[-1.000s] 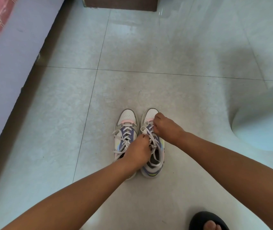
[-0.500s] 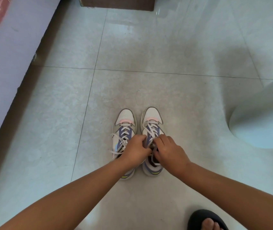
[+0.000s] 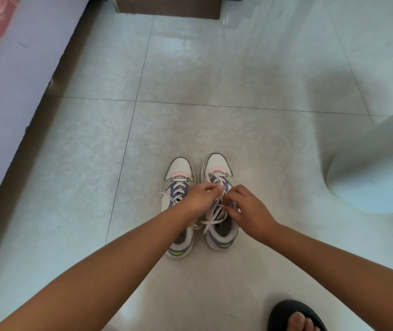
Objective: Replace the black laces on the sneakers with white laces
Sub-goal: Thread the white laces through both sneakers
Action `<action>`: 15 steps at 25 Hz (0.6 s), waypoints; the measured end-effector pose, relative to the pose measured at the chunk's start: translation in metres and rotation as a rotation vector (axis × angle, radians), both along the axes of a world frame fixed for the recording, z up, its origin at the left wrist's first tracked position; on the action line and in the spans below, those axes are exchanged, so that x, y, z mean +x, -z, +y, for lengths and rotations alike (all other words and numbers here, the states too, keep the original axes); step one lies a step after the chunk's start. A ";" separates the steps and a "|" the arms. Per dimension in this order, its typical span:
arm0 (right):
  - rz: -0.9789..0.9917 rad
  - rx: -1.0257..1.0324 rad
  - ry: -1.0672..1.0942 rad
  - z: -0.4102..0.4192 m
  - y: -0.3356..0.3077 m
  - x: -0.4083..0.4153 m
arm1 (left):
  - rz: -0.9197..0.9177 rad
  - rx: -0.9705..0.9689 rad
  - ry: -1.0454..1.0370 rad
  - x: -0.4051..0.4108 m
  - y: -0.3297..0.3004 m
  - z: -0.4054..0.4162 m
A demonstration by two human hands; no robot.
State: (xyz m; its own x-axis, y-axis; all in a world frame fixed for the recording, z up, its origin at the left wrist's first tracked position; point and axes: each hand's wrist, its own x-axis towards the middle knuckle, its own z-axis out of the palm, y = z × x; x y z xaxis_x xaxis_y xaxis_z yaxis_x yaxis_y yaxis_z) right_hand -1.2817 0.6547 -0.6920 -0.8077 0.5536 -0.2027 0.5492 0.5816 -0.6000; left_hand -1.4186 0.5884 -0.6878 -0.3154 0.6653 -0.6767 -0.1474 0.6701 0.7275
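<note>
Two white leather sneakers with purple tongues and pink toe bands stand side by side, toes pointing away: left sneaker (image 3: 178,177) under the left hand (image 3: 200,199), right sneaker (image 3: 217,168) under both hands, its flat white laces (image 3: 214,216) loose.

The left hand (image 3: 200,199) is covering part of the left sneaker (image 3: 178,206); both hands' fingertips are hiding among the white laces (image 3: 215,211). The slipper (image 3: 286,311) is running off the bottom edge.
</note>
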 end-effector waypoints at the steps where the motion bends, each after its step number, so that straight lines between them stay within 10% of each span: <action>1: 0.008 -0.033 0.015 0.000 0.001 0.000 | 0.036 -0.015 0.027 0.000 0.001 0.003; 5: 0.078 -0.227 0.223 -0.002 -0.006 0.000 | 0.264 0.048 0.060 -0.001 0.005 0.005; 10: -0.086 0.044 0.235 -0.018 -0.010 0.006 | 0.027 0.051 -0.189 -0.004 0.004 0.003; 15: -0.346 -0.169 0.316 -0.031 -0.011 -0.011 | -0.081 0.029 -0.259 -0.003 0.005 0.004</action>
